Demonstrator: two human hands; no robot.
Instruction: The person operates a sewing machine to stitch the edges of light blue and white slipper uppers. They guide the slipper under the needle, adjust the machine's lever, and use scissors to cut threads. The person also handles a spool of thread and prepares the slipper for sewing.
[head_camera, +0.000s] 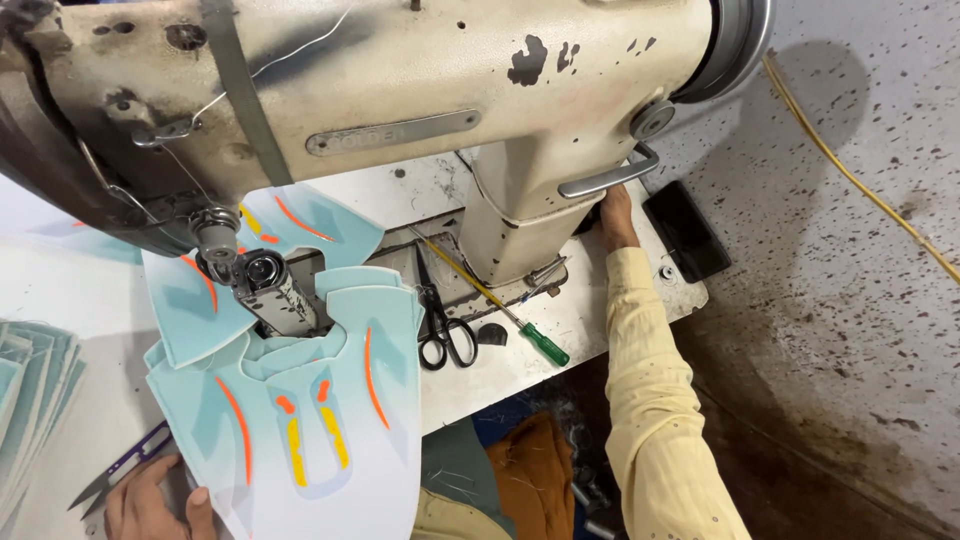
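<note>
**A:** What is on the table?

**B:** An old cream sewing machine (400, 90) with chipped paint fills the top of the view. Under its needle end, toward the table's left side, lies a pale blue shoe-upper piece (300, 420) with orange and yellow stripes. It runs down to the near edge of the white table (560, 330). More pale blue pieces (290, 225) sit behind it, below the machine arm.

**A:** Where are the hands?

**B:** The left hand (150, 505) is at the near left corner, its fingers spread flat at the edge of the shoe-upper piece. It is cut off by the frame. Purple thread snips (120, 475) lie just by it, possibly tucked under the fingers; I cannot tell for sure. The right hand (615, 220), in a pale yellow sleeve (650, 400), reaches behind the machine's column near the right edge. Most of it is hidden, so I cannot tell whether it grips anything.

**A:** Anything else?

**B:** Black scissors (445, 335) and a green-handled screwdriver (510, 315) lie at the foot of the column, near the middle of the table. A stack of pale blue cut pieces (30, 400) sits at the far left edge. A yellow cord (850, 170) crosses the speckled floor (860, 300) on the right.
</note>
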